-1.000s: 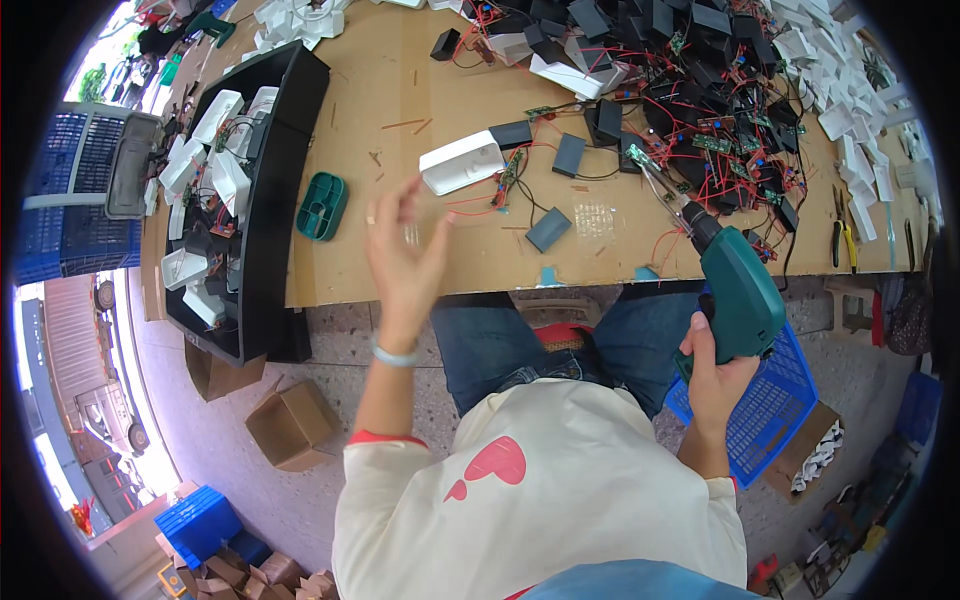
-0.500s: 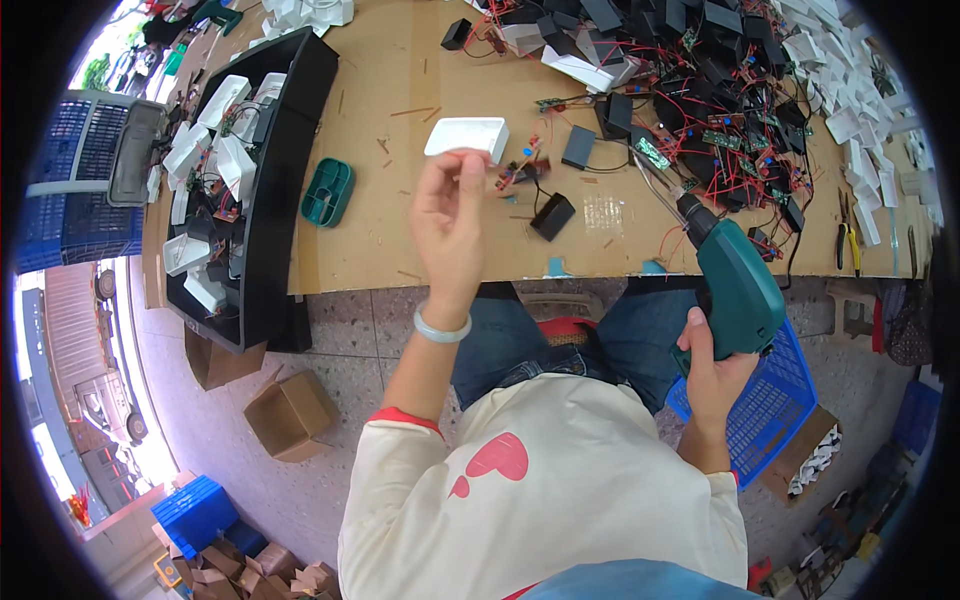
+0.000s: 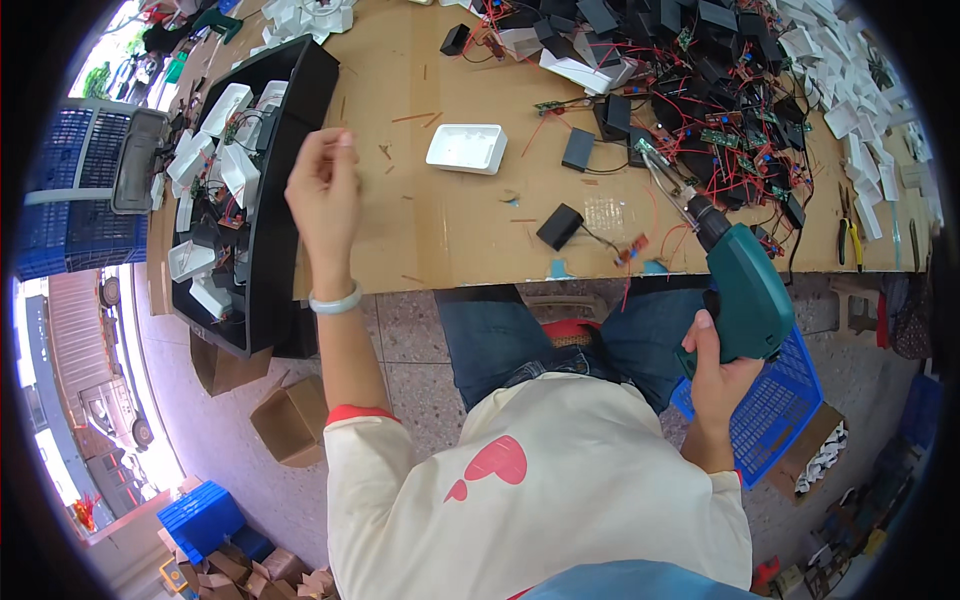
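My left hand (image 3: 325, 195) is at the table's left, its fingers curled together; what they hold, if anything, cannot be made out. It covers the spot where the small green compartment tray stood. My right hand (image 3: 720, 370) grips the handle of a green power drill (image 3: 750, 290), its bit pointing up and left over the table's right part. A white plastic case half (image 3: 467, 148) lies hollow side up in the middle. Nearer the front edge is a black block (image 3: 560, 226), wired to a small, blurred circuit board (image 3: 632, 250).
A long black bin (image 3: 270, 190) with white cases and wired parts stands at the left. Black blocks, red wires and boards form a heap (image 3: 700, 100) at the back right, beside white shells (image 3: 850, 120). Yellow-handled pliers (image 3: 855, 243) lie far right; a blue basket (image 3: 770, 410) is below.
My left hand has moved left, away from the white case. The black block and its board have shifted toward the front edge. My right hand has barely moved with the drill.
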Demonstrator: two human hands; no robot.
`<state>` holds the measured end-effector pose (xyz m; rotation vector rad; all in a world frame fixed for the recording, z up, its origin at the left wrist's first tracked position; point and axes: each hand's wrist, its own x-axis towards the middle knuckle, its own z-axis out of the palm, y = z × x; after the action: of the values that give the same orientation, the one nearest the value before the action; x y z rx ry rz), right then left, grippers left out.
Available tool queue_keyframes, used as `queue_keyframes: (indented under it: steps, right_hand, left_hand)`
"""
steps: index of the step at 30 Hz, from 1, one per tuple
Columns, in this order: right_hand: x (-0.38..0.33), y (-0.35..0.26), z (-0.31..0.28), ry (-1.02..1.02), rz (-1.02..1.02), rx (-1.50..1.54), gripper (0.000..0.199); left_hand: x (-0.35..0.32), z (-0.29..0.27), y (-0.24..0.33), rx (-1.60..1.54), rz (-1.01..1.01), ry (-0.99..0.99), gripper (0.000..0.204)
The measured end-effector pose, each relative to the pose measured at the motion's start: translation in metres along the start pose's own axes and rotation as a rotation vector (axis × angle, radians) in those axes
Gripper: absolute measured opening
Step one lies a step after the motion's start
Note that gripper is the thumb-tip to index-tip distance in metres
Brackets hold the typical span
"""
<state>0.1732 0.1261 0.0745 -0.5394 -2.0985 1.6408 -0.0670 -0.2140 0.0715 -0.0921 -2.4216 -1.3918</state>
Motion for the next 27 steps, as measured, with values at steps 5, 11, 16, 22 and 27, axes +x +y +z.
queue_keyframes:
  steps: [5,11,16,22,27]
  right_hand:
    - [0.005,0.001,0.004,0.038,-0.006,0.079,0.028]
    - [-0.004,0.001,0.024,-0.047,0.061,-0.173,0.033]
    - [-0.01,0.028,0.039,-0.104,-0.039,-0.073,0.035]
    - [0.0,0.017,0.039,-0.205,-0.184,-0.102,0.037]
    - [-0.005,0.01,0.035,-0.186,-0.068,-0.074,0.037]
  left_hand:
    - [-0.004,0.037,-0.016,0.21,0.267,-0.133,0.013]
    - [-0.008,0.053,-0.015,0.215,0.251,-0.394,0.012]
    - [-0.042,0.062,-0.008,0.431,0.215,-0.405,0.01]
    - [-0.093,0.095,0.027,0.313,0.072,-0.162,0.01]
    - [-0.106,0.096,0.037,0.434,0.226,0.039,0.009]
